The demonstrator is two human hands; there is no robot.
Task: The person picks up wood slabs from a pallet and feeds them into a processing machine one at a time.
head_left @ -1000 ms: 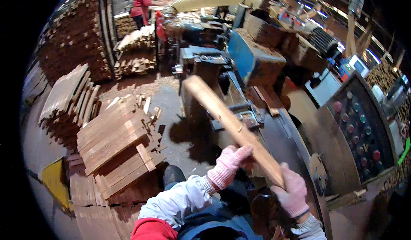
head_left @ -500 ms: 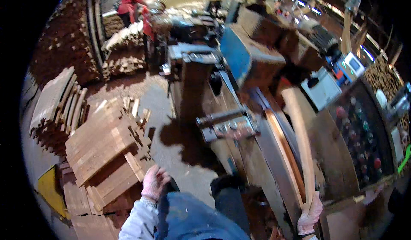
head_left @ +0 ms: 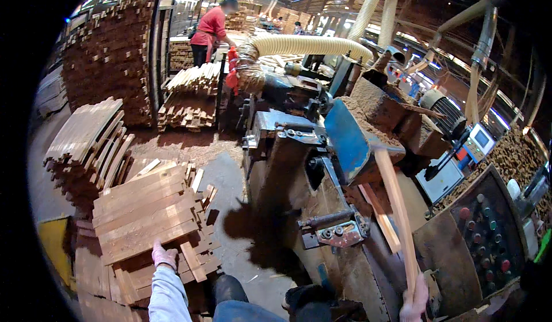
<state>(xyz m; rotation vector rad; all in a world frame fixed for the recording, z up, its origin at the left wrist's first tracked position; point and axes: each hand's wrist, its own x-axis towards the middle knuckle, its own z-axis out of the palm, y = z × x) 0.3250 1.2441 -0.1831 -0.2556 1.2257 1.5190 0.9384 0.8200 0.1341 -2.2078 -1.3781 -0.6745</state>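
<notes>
My right hand [head_left: 415, 302], in a pale pink glove, is closed round the near end of a long, slightly curved wooden strip [head_left: 395, 198]. The strip slants up and away over the machine bed towards a blue metal guard [head_left: 344, 141]. A second, shorter strip [head_left: 379, 218] lies on the bed just left of it. On the left, my gloved left hand [head_left: 165, 256] grips the near edge of a wooden board [head_left: 144, 230] on top of a stack. Part of its fingers is hidden at that edge. A loose short piece [head_left: 192, 261] lies right beside this hand.
A roller bracket [head_left: 333, 227] sticks out over the bed. At right stands a button panel [head_left: 486, 236], with a small screen box [head_left: 478, 142] behind. Another board stack [head_left: 86, 132] is at far left. A person in red [head_left: 211, 29] works beyond the ribbed hose [head_left: 310, 45].
My left hand has moved left and forward, from beside my leg to the board stack. The view has tilted up. My right hand still holds the long strip.
</notes>
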